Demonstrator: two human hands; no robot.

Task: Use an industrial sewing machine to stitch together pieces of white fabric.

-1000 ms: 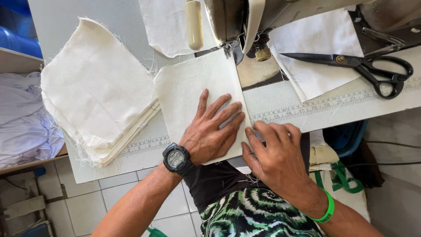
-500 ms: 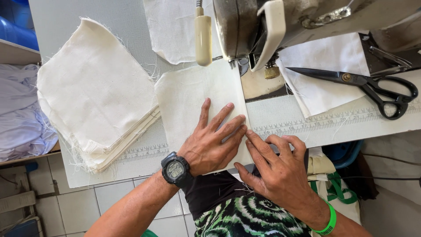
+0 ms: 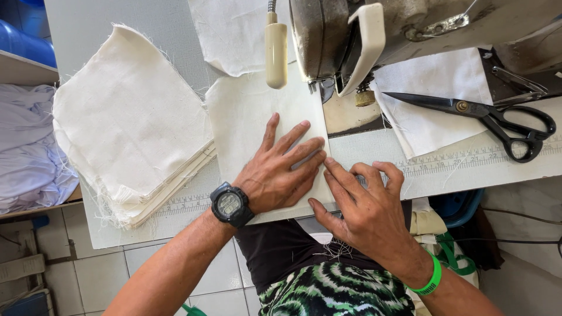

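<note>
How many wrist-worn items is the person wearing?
2: a black wristwatch on the left wrist, and a green wristband on the right wrist.

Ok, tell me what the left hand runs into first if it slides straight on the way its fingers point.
The left hand lies flat on the cream fabric piece, fingers aimed up and right. Going straight on, it would probably first reach the sewing machine's head near the needle area, though depth is unclear.
</note>
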